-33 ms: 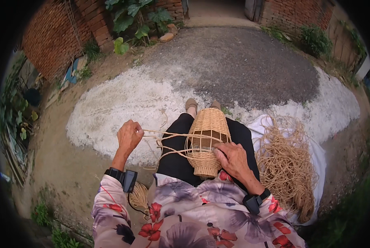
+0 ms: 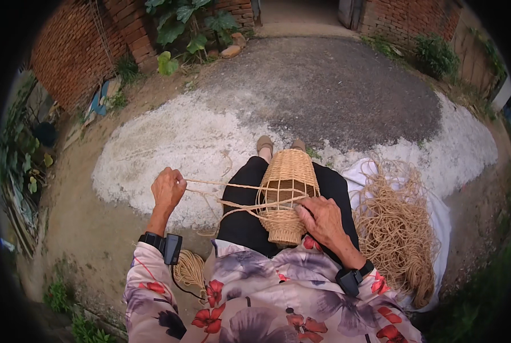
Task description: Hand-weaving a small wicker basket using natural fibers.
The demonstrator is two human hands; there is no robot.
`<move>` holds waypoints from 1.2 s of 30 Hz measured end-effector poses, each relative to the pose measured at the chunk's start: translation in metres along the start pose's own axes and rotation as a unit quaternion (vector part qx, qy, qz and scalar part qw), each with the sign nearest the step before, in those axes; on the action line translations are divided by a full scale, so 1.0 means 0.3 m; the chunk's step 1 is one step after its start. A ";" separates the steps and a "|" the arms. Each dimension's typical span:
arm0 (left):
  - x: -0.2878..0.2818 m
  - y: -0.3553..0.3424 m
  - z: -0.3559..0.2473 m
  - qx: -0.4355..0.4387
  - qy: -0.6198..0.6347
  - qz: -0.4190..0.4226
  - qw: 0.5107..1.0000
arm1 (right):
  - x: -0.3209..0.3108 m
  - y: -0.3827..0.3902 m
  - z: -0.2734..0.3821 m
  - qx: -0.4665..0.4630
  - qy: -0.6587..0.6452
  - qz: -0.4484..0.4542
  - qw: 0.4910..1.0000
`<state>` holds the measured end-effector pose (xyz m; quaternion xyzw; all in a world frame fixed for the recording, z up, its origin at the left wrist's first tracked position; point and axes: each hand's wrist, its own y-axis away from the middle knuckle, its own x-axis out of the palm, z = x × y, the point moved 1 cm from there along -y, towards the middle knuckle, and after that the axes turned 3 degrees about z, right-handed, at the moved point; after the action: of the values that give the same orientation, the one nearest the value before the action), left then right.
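A straw-coloured woven basket (image 2: 291, 167) lies on my lap, its wide end toward my feet and its narrow end toward my body. Between its two woven sections runs an open band of bare upright stakes. My right hand (image 2: 324, 223) is closed on the basket's right side by this band; the thumb lies on the weave, and the other fingertips are partly hidden. Out to the left, my left hand (image 2: 168, 187) pinches a twisted cord (image 2: 221, 184), stretched taut to the stakes. Other loose strands (image 2: 238, 207) hang off the basket's left side.
On the right, a large tangled heap of tan cord (image 2: 398, 234) rests on a white cloth (image 2: 441, 220). A smaller cord bundle (image 2: 189, 268) lies by my left forearm. Ahead are pale and dark patches of ground (image 2: 347, 86), brick walls (image 2: 78, 57) and a doorway (image 2: 301, 14).
My left hand has moved a little farther left, drawing the cord out with it. The right hand and the basket stay in place.
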<state>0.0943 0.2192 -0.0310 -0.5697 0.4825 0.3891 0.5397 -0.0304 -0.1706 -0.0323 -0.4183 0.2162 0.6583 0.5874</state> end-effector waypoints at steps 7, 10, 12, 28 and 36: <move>-0.187 0.165 0.713 -0.258 -0.158 -0.047 0.952 | -0.004 0.006 0.004 -0.005 -0.009 -0.015 1.000; -0.183 0.198 0.776 -0.254 -0.196 -0.112 0.941 | 0.014 0.006 -0.001 -0.010 -0.020 -0.008 1.000; -0.120 0.122 0.700 -0.420 0.254 -0.031 0.871 | 0.026 0.007 -0.014 -0.027 -0.052 -0.037 0.998; -0.025 0.086 -0.577 0.263 0.282 0.213 0.897 | -0.259 0.043 -0.426 0.347 -0.273 -0.276 0.854; -0.015 0.103 -0.544 0.224 0.316 0.227 0.894 | -0.126 0.089 -0.328 0.258 -0.317 -0.191 0.893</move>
<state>0.0506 0.0595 -0.0154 -0.4016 0.8180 0.1825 0.3692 -0.0282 -0.2752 -0.0622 -0.0546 0.0963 0.5523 0.8263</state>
